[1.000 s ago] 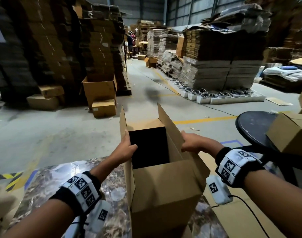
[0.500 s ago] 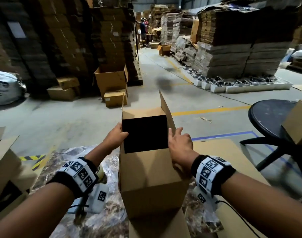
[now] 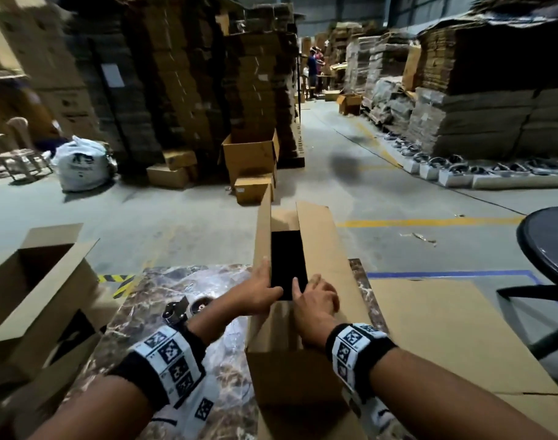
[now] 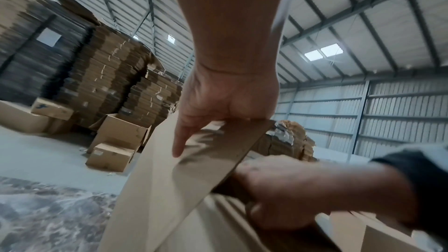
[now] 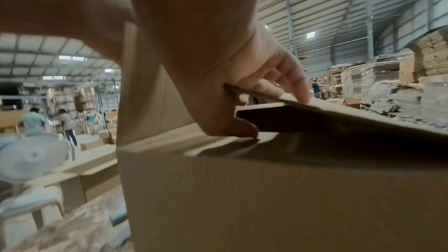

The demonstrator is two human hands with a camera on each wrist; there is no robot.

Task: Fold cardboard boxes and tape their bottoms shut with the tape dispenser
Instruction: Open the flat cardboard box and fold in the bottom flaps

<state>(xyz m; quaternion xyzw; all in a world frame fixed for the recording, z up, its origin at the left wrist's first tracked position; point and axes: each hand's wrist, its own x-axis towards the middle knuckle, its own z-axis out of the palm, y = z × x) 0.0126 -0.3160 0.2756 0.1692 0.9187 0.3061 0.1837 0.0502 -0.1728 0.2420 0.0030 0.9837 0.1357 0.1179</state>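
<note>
On the counter (image 3: pixel 176 281), box (image 3: pixel 303 360) flaps now nearly folded shut versus splayed before, left hand (image 3: pixel 255 293) pinching one, right hand (image 3: pixel 315 300) gripping the other, tape next probably.

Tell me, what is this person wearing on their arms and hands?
Both hands are bare, without gloves. The left hand and right hand each have a black wristband carrying white blocks printed with black square-patterned markers. A small white marked unit hangs under each wrist.
</note>
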